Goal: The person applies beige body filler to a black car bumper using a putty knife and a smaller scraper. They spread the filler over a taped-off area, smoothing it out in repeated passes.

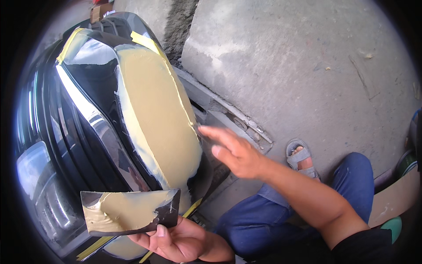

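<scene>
The car bumper [101, 83], black and glossy, filled the left of the scene, running from near to far beside a grey concrete floor [307, 79]. A broad coat of tan filler [156, 114] covered its right-hand face, paler and thinner along the left edge. To the near right were the person's blue trousers [250, 222], with a foot in a grey sandal [300, 158] on the floor beyond them.

In front of the bumper's near end, a dark flat board [168, 215] carried a smeared load of tan paste [127, 213], thickest at its left end; the right end was partly bare. The left hand [178, 242] grasped the board's near edge, thumb on top and the other fingers underneath.

The right hand [235, 152] reached in from the right, unclenched, index finger stretched toward the filler's right edge and thumb apart; whether the fingertip touched could not be told.

At the far left stood a small brown box [101, 12], its contents too small to tell. Strips of yellow tape [146, 42] bordered the filler's far end.
</scene>
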